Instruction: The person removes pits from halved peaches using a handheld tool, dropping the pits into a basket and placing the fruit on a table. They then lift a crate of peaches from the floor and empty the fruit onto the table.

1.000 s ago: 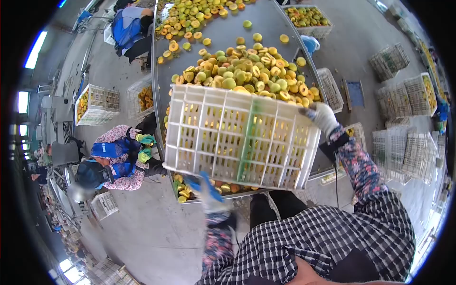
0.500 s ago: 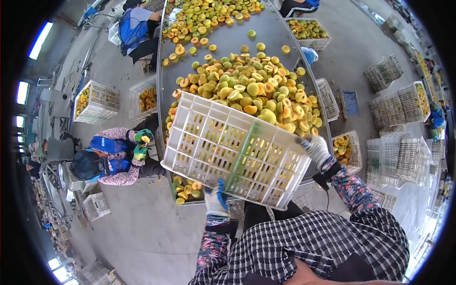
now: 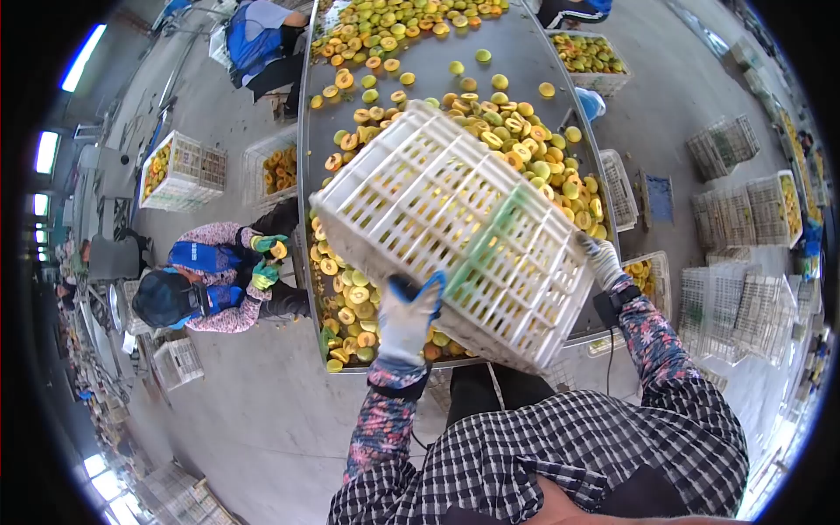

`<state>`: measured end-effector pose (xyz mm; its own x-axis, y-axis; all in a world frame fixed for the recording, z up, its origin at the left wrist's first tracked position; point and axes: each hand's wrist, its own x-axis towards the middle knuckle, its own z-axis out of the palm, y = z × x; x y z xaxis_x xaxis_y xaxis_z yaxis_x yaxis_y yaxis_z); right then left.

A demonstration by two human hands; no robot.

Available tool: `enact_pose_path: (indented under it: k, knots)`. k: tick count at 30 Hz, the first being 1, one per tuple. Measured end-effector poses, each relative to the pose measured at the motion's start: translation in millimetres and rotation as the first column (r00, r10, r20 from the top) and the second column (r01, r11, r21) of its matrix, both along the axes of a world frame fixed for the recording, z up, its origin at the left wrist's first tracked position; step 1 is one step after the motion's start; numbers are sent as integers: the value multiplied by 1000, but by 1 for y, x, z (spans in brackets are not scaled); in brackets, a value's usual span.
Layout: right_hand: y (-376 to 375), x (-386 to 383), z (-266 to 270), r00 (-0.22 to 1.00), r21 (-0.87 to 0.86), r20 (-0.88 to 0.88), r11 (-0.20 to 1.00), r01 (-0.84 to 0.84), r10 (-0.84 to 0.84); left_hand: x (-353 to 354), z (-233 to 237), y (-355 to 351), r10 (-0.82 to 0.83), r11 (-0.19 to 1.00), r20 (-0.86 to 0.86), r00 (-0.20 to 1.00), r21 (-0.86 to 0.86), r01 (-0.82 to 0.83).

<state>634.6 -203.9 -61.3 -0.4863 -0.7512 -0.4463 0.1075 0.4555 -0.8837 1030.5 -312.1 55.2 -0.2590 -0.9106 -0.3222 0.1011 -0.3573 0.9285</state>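
Note:
I hold a white slatted plastic crate (image 3: 455,227), with a green strip on one side, tipped upside down over the near end of a long grey sorting table (image 3: 420,52). My left hand (image 3: 407,319), in a white and blue glove, grips its near lower edge. My right hand (image 3: 602,261), in a white glove, holds the crate's right edge. Yellow and green halved fruit (image 3: 525,149) lies heaped on the table beyond and under the crate, and more fruit (image 3: 350,302) lies at the table's near left corner.
A person in a floral top and blue apron (image 3: 210,284) sits at the table's left side holding fruit. Another person in blue (image 3: 258,44) works farther back. Crates with fruit (image 3: 179,171) stand left of the table. Stacks of white crates (image 3: 735,289) stand on the right floor.
I have swung the crate up and over, from tilted on its side to nearly upside down. More fruit has spilled onto the table's near end. My left hand moved up along the crate's edge.

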Motion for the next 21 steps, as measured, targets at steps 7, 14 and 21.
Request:
enact_pose_path:
  k: [7,14,21]
  knots:
    - [-25,-46,-37,926,12,333,982,186,-180,-36,-30,-37,-118,932,430,895,-263,249]
    - [-13,-39,-45,998,-22,-43,999,-50,49,31,-131,42,521,822,193,831,149,-550]
    - [-15,14,10,711,181,-607,933,-313,356,14,-310,69,314,871,-679,664,484,83]
